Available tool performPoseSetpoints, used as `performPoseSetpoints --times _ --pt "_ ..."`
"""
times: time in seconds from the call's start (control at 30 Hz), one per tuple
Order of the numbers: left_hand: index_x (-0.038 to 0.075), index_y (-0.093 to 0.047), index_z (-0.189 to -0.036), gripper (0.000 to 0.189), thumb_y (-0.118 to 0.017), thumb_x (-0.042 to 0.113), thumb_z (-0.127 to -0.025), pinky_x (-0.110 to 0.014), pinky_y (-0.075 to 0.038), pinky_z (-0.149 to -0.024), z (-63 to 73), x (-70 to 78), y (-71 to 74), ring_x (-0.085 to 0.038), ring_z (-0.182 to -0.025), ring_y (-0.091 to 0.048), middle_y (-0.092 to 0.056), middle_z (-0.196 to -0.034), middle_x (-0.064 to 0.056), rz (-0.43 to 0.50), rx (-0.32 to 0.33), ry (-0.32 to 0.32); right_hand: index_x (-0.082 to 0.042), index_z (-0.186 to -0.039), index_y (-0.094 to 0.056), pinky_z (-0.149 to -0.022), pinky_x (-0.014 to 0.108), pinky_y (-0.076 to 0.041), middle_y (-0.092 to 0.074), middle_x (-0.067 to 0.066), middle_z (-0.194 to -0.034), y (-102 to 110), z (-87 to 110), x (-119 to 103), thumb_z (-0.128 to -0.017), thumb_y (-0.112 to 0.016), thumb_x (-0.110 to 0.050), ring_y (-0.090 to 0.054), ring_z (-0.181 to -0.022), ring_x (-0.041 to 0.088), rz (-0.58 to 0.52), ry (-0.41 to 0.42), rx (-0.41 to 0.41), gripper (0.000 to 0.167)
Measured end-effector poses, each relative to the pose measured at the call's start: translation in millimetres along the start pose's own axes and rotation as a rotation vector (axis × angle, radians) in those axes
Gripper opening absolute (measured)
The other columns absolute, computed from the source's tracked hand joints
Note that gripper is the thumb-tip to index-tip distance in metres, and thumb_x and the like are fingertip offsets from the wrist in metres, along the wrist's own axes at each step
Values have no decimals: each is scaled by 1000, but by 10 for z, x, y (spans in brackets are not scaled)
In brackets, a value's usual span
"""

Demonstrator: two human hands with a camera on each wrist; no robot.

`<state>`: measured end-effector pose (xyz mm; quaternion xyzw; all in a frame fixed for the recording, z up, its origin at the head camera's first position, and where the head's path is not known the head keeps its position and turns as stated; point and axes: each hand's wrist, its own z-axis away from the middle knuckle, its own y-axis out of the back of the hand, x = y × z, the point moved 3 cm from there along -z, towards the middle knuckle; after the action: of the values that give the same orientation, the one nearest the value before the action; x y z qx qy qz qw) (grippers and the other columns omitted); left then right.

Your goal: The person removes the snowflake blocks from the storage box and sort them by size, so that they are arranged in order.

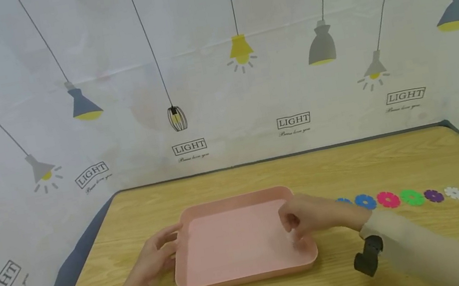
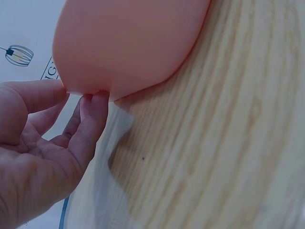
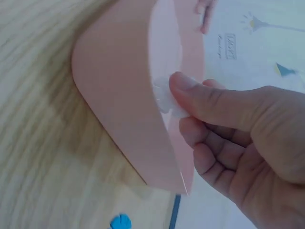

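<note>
A pink rectangular tray (image 1: pixel 248 279) lies on the wooden table. At its left side my left hand (image 1: pixel 155 256) holds the rim, with the thumb (image 2: pixel 97 112) against the outer wall (image 2: pixel 128 47). Over the tray's right end, my right hand (image 1: pixel 302 214) pinches a white flower-shaped plastic disc (image 3: pixel 164 95) between thumb and fingers, the remaining fingers curled in. In the right wrist view this disc shows just inside the near wall (image 3: pixel 114 86). From the head it is mostly covered by the hand.
Right of the tray runs a row of notched plastic discs: blue (image 1: pixel 365 202), pink (image 1: pixel 388 199), green (image 1: pixel 412 197), purple (image 1: pixel 434 196) and white (image 1: pixel 454 193). Another blue disc (image 1: pixel 344 200) is partly hidden behind the right forearm. A lamp-printed cloth (image 1: pixel 219 84) hangs behind the table.
</note>
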<state>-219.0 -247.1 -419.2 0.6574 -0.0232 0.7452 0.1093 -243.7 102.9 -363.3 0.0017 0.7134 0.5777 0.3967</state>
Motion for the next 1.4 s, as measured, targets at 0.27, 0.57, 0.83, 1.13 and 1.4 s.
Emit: performPoseSetpoints --times 0.27,0.57,0.83,1.13,1.4 --pt "-3 -33 -138 47 -47 4 -94 -35 -51 -79 4 -14 13 -24 -100 -55 -33 -132 -29 1 -1 -4 -12 -74 -56 -52 23 -40 -48 -5 -64 352 330 214 -78 -71 -8 -44 -57 8 -82 -126 149 17" --pt "-3 -32 -138 47 -46 4 -94 -36 -50 -80 3 -8 13 -26 -103 -54 -30 -134 -30 6 -7 1 -11 -77 -56 -53 25 -43 -51 -3 -67 702 963 737 -77 -74 -14 -47 -60 10 -2 -274 347 18" --pt "-3 -32 -139 47 -46 4 -94 -36 -50 -80 -18 13 4 -26 -104 -54 -30 -135 -30 10 -15 5 -6 -80 -61 -55 24 -44 -55 -1 -73 905 1675 1303 -78 -74 -19 -48 -62 5 144 -449 482 18" --pt "-4 -34 -138 46 -46 1 -94 -38 -50 -80 -30 4 22 -26 -103 -54 -32 -134 -30 5 1 1 7 -92 -59 -54 37 -45 -60 8 -75 885 2452 1878 -82 -68 -33 -54 -65 19 168 -710 592 42" --pt "-3 -34 -138 46 -46 2 -94 -38 -50 -80 -16 -10 47 -27 -103 -54 -32 -134 -30 -4 8 3 17 -98 -52 -49 36 -43 -54 30 -82 769 2956 2233 -84 -67 -21 -51 -70 40 169 -947 751 43"
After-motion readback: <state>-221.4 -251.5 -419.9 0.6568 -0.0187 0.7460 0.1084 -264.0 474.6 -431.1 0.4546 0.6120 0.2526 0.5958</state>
